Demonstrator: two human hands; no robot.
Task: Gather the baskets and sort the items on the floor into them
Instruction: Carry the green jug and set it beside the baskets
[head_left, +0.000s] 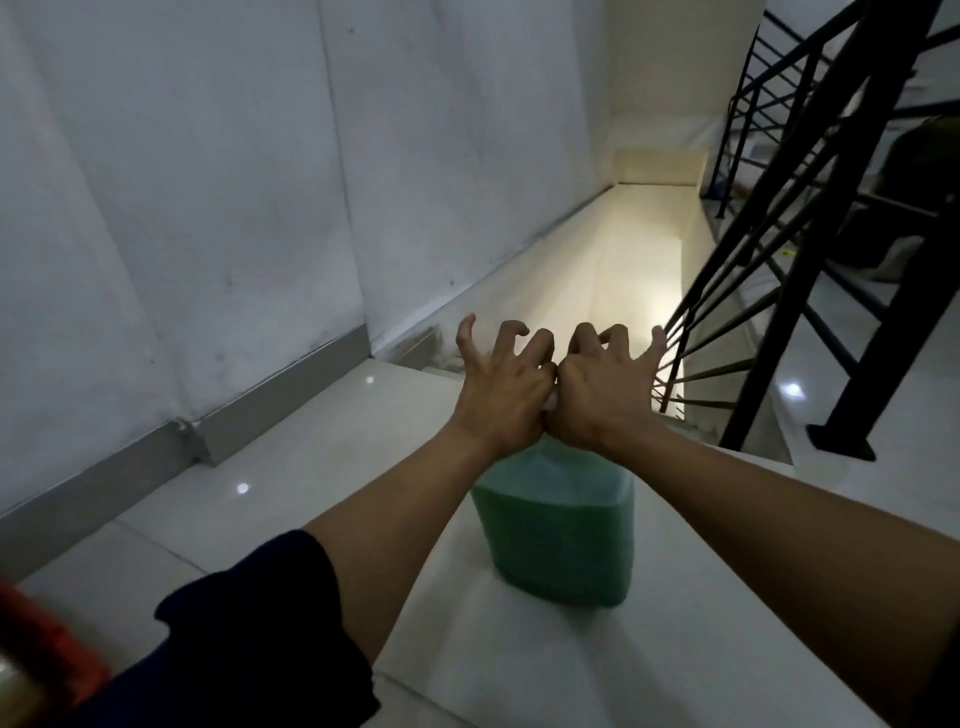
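Observation:
A green translucent jug (558, 535) full of green liquid stands on the white tiled floor just in front of me. My left hand (498, 384) and my right hand (602, 384) are stretched out side by side above its top, pressed together at the thumbs. Their fingers are spread and curled like claws, with nothing seen inside them. The hands hide the jug's neck; only a small pale bit shows between them. A red basket (49, 649) is blurred at the bottom left corner, partly cut off by the frame.
A stairwell (623, 291) drops away right behind the jug, lit pale yellow lower down. A black metal railing (810, 249) runs along its right side. A white wall with a grey skirting (280, 395) closes the left.

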